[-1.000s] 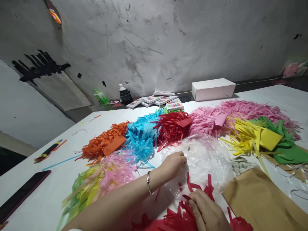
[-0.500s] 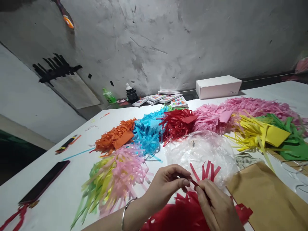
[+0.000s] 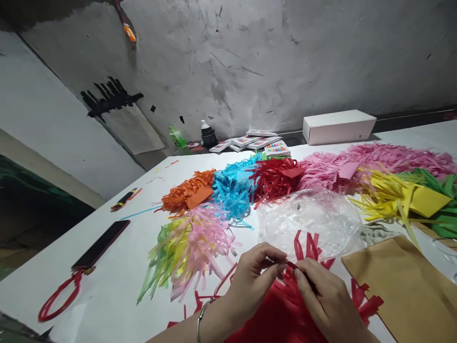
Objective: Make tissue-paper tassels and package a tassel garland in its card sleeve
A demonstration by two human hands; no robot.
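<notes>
Near the front of the table, my left hand (image 3: 255,274) and my right hand (image 3: 323,290) are closed in pinches on one twisted red paper strip (image 3: 292,265), which spans the short gap between them. Fringed red tissue paper (image 3: 274,312) spreads beneath both hands, partly hidden by them. Loose red strips stick up beyond my right fingers. A bracelet circles my left wrist. Just beyond the hands lies a crumpled clear plastic bag (image 3: 310,219). To the left is a pink, yellow and green tissue fringe (image 3: 200,238).
Orange (image 3: 189,190), blue (image 3: 232,186), red (image 3: 276,178), pink (image 3: 328,169) and yellow (image 3: 400,195) fringe bundles form an arc. A brown paper envelope (image 3: 403,286) lies right, a phone (image 3: 102,245) and cutter knife (image 3: 123,200) left. A white box (image 3: 339,127) and printed cards (image 3: 246,141) stand behind.
The view has swung a little left, so the table things appear shifted right. Both hands keep their pinch on the red strip, and more red paper shows left of my left wrist.
</notes>
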